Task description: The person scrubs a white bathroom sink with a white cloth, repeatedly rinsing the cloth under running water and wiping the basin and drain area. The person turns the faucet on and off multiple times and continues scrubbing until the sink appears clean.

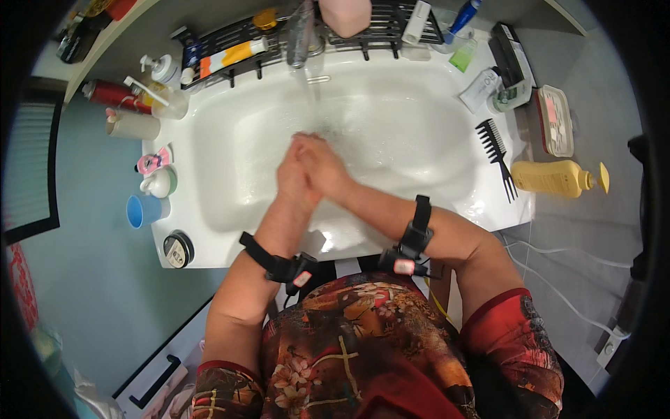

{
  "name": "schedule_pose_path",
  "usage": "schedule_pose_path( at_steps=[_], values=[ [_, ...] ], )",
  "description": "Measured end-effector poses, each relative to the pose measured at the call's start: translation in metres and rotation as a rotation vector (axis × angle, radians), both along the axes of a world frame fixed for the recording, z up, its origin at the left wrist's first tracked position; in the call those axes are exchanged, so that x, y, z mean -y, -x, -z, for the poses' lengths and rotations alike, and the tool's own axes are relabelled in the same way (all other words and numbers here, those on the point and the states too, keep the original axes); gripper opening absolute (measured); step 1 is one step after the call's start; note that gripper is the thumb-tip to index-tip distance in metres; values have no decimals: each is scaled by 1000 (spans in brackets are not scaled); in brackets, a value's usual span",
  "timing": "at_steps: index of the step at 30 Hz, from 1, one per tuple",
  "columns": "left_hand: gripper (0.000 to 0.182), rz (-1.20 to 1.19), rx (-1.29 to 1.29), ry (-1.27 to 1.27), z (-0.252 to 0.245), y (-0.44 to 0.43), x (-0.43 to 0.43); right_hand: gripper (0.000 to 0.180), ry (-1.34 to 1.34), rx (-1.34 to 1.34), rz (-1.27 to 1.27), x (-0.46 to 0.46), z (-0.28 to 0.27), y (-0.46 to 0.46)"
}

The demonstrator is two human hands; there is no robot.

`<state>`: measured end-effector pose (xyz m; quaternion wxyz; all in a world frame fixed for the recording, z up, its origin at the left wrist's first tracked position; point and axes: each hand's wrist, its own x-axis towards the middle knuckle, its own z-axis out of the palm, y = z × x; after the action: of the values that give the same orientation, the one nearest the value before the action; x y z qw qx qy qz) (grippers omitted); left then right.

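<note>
My left hand (294, 175) and my right hand (325, 166) are pressed together over the white sink basin (419, 131), just below the faucet (299, 44). Water seems to run from the faucet behind my fingertips. The right hand lies partly over the left, and the fingers overlap and are slightly blurred, so the palms are hidden. No object shows in either hand. Black straps with small devices are on both forearms.
Left rim: a blue cup (144, 211), a round black jar (178, 250) and a cup with a toothbrush (170, 103). Right: a black comb (497, 152), a white tube (480, 90) and a yellow pump bottle (549, 178). Behind the basin, a black rack (382, 26) holds toiletries.
</note>
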<state>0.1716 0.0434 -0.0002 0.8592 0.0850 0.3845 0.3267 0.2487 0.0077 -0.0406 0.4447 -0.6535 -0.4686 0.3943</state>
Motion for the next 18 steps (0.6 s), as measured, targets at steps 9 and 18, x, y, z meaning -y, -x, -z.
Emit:
schedule_pose_path(
  at_steps=[9, 18],
  values=[
    [45, 70, 32, -94, -14, -4, 14, 47, 90, 124, 86, -40, -13, -16],
    [46, -43, -68, -83, -12, 7, 9, 55, 108, 11, -86, 3, -28, 20]
  ],
)
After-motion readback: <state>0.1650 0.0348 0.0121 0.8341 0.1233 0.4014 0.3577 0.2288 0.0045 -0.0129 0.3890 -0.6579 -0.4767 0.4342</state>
